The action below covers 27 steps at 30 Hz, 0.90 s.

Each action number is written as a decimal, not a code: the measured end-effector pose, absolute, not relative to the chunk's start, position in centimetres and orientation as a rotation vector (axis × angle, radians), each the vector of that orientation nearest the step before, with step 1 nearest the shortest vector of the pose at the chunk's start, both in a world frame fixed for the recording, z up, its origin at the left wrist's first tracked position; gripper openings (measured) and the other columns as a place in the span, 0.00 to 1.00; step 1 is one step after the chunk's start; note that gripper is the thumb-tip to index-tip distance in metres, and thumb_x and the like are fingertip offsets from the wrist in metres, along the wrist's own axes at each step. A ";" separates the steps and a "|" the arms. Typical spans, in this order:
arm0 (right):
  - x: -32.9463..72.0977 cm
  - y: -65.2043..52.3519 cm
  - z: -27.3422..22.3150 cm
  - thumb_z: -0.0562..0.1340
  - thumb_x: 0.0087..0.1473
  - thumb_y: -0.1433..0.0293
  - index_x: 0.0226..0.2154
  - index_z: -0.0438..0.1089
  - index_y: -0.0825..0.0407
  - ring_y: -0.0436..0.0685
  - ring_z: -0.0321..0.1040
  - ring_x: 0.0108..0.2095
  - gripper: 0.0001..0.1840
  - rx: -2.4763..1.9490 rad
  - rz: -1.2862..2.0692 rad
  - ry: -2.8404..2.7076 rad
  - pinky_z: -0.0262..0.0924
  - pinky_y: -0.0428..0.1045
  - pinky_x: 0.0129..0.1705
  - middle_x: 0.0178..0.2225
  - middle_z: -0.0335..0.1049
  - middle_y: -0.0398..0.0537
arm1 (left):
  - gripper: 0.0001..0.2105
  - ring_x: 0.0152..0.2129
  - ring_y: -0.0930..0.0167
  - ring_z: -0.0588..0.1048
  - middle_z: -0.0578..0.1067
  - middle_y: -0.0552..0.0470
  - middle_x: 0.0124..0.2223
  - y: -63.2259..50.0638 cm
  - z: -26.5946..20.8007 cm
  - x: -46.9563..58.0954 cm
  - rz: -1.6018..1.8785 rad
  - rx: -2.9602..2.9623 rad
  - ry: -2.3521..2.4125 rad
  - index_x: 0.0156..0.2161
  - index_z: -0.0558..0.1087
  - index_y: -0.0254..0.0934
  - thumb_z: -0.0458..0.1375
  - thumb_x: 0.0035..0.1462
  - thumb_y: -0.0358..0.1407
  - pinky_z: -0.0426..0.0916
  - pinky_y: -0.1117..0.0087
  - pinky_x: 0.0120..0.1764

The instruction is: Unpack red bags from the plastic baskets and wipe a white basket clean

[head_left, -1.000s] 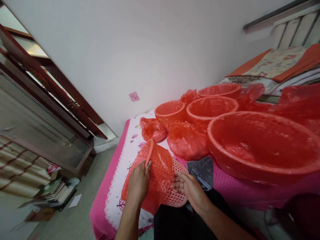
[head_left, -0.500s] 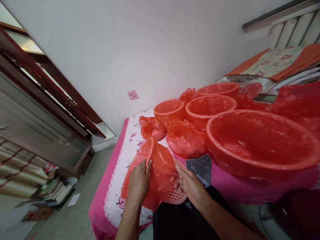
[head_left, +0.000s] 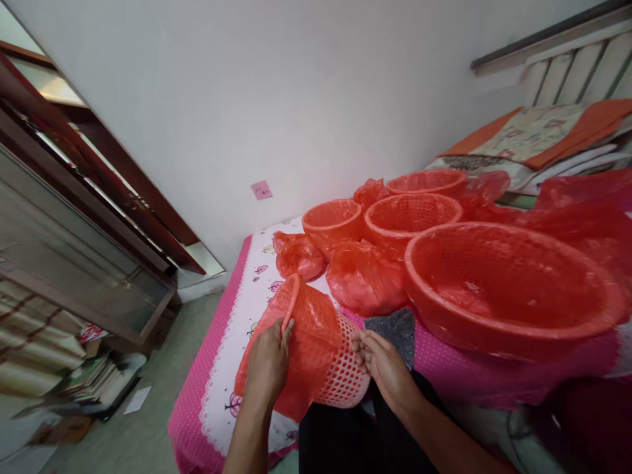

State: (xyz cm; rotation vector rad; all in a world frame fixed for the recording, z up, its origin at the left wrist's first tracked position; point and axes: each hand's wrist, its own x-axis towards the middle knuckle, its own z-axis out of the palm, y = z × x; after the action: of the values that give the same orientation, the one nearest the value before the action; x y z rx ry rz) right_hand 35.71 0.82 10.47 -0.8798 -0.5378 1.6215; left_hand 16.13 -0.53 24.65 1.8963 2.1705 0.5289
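My left hand (head_left: 269, 365) is closed on the rim of a tilted pink lattice basket (head_left: 348, 372), its fingers wrapped over the edge. A thin red plastic bag (head_left: 313, 336) covers the mouth and upper side of this basket. The lower lattice wall and base end are bare and rest by my dark-trousered lap. At the base end, my right hand (head_left: 390, 368) has loosely curled fingers with the tips close to or touching the lattice; I see nothing held in them. Behind lies a full-looking red plastic bag (head_left: 365, 280) on the bed.
Several bag-lined red baskets stand on the bed, the largest basket (head_left: 513, 296) at right. A smaller red bag (head_left: 299, 255) lies near the wall. Grey cloth (head_left: 395, 332) sits beside my right hand. Folded bedding (head_left: 538, 135) is stacked at far right. The pink bed edge (head_left: 197, 395) drops to the floor.
My right hand has come away from the red bag's edge toward the basket's base, and more bare lattice shows. My left hand keeps its hold on the rim.
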 end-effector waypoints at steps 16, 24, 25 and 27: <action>35.3 2.1 7.0 0.73 0.40 0.57 0.40 0.77 0.51 0.67 0.78 0.46 0.24 -1.028 1.466 -1.113 0.70 0.60 0.50 0.43 0.81 0.55 | 0.17 0.31 0.65 0.75 0.78 0.50 0.33 0.7 22.5 12.4 0.572 2.342 1.693 0.34 0.72 0.38 0.47 0.72 0.40 0.67 0.65 0.40; 35.7 1.5 4.6 0.73 0.40 0.60 0.41 0.77 0.52 0.67 0.78 0.51 0.23 -0.934 1.618 -1.145 0.65 0.62 0.60 0.46 0.81 0.58 | 0.10 0.47 0.61 0.79 0.82 0.48 0.44 -0.9 23.9 13.1 0.295 2.423 1.810 0.44 0.78 0.41 0.53 0.68 0.31 0.53 0.43 0.67; 35.7 1.5 4.3 0.73 0.40 0.60 0.41 0.77 0.52 0.67 0.78 0.51 0.24 -0.945 1.623 -1.149 0.65 0.62 0.60 0.46 0.81 0.59 | 0.10 0.49 0.60 0.79 0.83 0.47 0.47 -1.0 24.0 13.3 0.268 2.422 1.832 0.47 0.78 0.41 0.54 0.68 0.31 0.53 0.41 0.67; 36.0 1.5 4.1 0.73 0.39 0.59 0.39 0.77 0.52 0.68 0.78 0.49 0.23 -1.008 1.581 -1.159 0.67 0.63 0.58 0.44 0.82 0.59 | 0.15 0.54 0.58 0.78 0.81 0.44 0.54 -1.2 23.7 13.6 0.285 2.428 1.863 0.57 0.76 0.42 0.60 0.66 0.35 0.53 0.38 0.67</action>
State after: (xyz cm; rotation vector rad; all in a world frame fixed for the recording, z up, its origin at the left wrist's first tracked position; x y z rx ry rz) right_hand 36.02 1.51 4.14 -1.0082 -1.1588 1.5808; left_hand 13.57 -1.19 23.74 2.4279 1.8630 0.2846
